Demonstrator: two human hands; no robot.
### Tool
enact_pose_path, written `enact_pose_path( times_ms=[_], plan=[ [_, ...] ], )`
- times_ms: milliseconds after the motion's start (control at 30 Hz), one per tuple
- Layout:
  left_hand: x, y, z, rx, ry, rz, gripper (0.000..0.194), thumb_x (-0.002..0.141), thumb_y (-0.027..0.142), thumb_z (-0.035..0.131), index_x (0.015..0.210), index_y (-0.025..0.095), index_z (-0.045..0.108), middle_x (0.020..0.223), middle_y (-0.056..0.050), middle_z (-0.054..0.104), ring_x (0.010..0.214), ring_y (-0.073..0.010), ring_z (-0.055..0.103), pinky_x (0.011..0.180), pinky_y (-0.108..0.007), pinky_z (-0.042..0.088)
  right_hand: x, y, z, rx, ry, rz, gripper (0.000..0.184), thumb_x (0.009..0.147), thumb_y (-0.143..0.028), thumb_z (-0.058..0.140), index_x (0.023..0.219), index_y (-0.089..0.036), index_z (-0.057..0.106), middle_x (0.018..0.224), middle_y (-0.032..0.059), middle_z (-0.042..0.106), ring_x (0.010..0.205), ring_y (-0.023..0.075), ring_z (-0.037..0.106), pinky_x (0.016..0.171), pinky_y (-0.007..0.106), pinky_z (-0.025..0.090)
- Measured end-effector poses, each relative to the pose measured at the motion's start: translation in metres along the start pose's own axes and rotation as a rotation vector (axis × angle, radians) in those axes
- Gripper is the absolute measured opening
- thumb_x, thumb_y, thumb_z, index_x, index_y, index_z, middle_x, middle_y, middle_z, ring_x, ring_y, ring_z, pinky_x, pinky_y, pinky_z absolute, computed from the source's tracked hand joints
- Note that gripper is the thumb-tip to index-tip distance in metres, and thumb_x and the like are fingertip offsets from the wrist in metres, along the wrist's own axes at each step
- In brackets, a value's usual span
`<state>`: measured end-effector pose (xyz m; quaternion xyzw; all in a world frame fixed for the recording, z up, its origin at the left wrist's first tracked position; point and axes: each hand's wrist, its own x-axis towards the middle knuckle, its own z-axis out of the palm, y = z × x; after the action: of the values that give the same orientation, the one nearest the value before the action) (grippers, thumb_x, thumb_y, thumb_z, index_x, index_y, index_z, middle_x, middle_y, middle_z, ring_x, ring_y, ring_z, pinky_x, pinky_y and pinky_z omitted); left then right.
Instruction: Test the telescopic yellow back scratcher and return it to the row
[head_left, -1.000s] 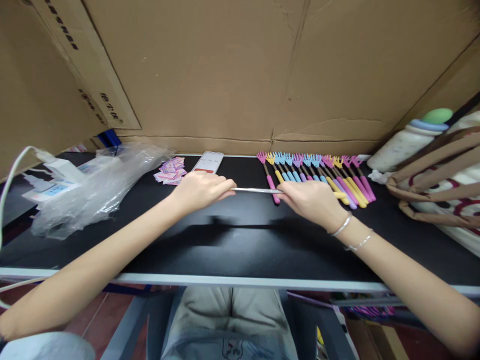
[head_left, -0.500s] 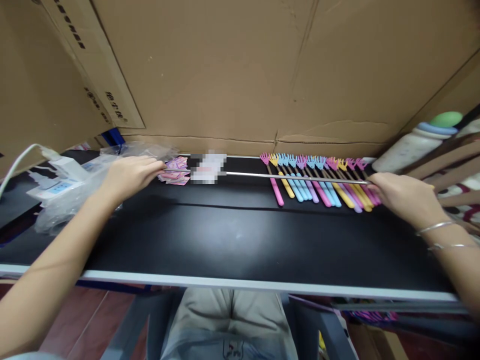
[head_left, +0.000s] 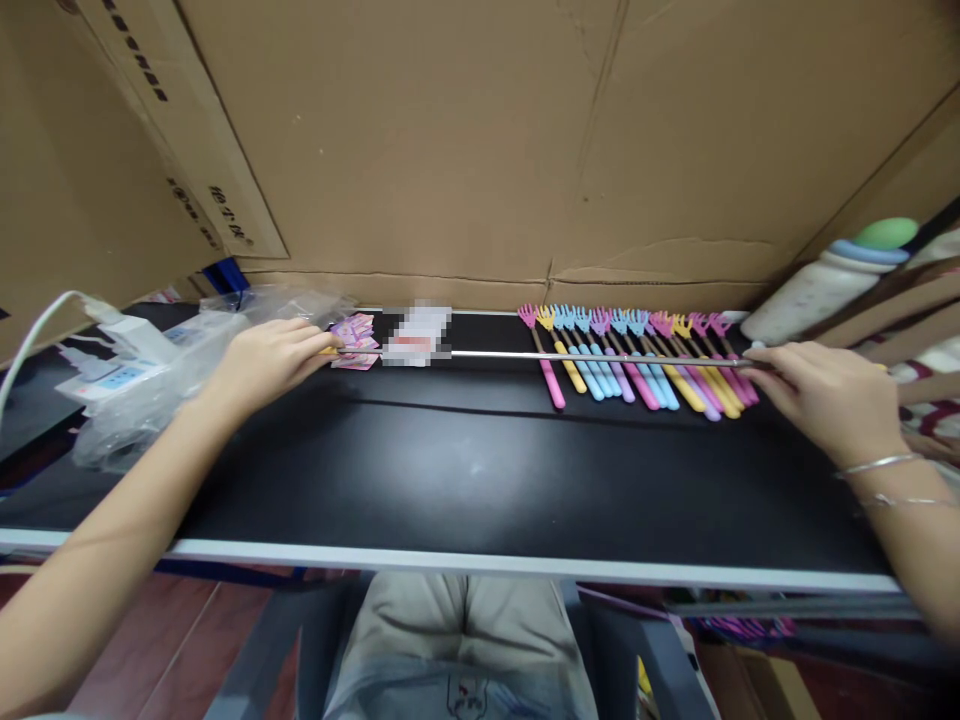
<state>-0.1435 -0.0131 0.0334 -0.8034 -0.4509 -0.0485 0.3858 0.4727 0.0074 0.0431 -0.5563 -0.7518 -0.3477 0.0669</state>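
Note:
A telescopic back scratcher, its thin metal rod (head_left: 495, 354) drawn out long, spans the space between my hands just above the black table. My left hand (head_left: 274, 358) pinches its left end, where a bit of yellow shows at the fingertips. Around its right end my right hand (head_left: 832, 395) is closed, hiding most of that part. Behind and under the rod lies a row of back scratchers (head_left: 592, 375) with pink, yellow, blue and purple claws and handles. Small pink printed cards (head_left: 356, 330) lie beside my left fingertips, and a blurred-out white packet (head_left: 418, 330) is to their right.
Clear plastic bags (head_left: 120, 430) and a white power strip (head_left: 124, 375) with plugs lie at the left. A white bottle (head_left: 825, 290) with a green top leans at the back right. Cardboard (head_left: 435, 140) walls the back, and a pale edge strip (head_left: 480, 562) borders the table's front.
Both hands have shifted slightly right with the rod, and its left end is a little lower. My grip on both ends stays. The row of back scratchers has not been disturbed.

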Motion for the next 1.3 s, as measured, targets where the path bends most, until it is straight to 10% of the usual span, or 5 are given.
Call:
enact_pose_path(
  times_ms=[533, 800, 1300],
  plan=[
    [0.006, 0.0, -0.002, -0.029, -0.047, 0.043, 0.028, 0.097, 0.031, 0.033, 0.098, 0.02, 0.059, 0.086, -0.002, 0.068, 0.082, -0.0178, 0.055, 0.079, -0.03, 0.04, 0.003, 0.007, 0.008, 0.085, -0.109, -0.01, 0.024, 0.085, -0.036, 0.055, 0.097, -0.017, 0.063, 0.091, 0.0159, 0.067, 0.086, 0.0245, 0.058, 0.08, 0.034, 0.035],
    [0.007, 0.001, -0.009, -0.013, -0.014, 0.02, 0.028, 0.098, 0.033, 0.032, 0.101, 0.021, 0.057, 0.095, -0.004, 0.065, 0.088, -0.0197, 0.053, 0.078, -0.031, 0.039, 0.0, 0.024, 0.023, 0.493, -0.35, 0.05, 0.029, 0.088, -0.034, 0.05, 0.106, -0.015, 0.063, 0.105, 0.0158, 0.068, 0.091, 0.0228, 0.062, 0.079, 0.028, 0.042],
    [0.02, 0.014, -0.012, -0.027, -0.012, 0.064, 0.031, 0.097, 0.026, 0.029, 0.085, 0.02, 0.057, 0.079, -0.004, 0.069, 0.075, -0.0182, 0.061, 0.075, -0.03, 0.041, 0.016, -0.022, -0.017, 0.052, -0.119, -0.113, 0.025, 0.091, -0.027, 0.043, 0.098, -0.016, 0.064, 0.084, 0.0121, 0.07, 0.072, 0.0215, 0.06, 0.067, 0.03, 0.036]
  ],
)
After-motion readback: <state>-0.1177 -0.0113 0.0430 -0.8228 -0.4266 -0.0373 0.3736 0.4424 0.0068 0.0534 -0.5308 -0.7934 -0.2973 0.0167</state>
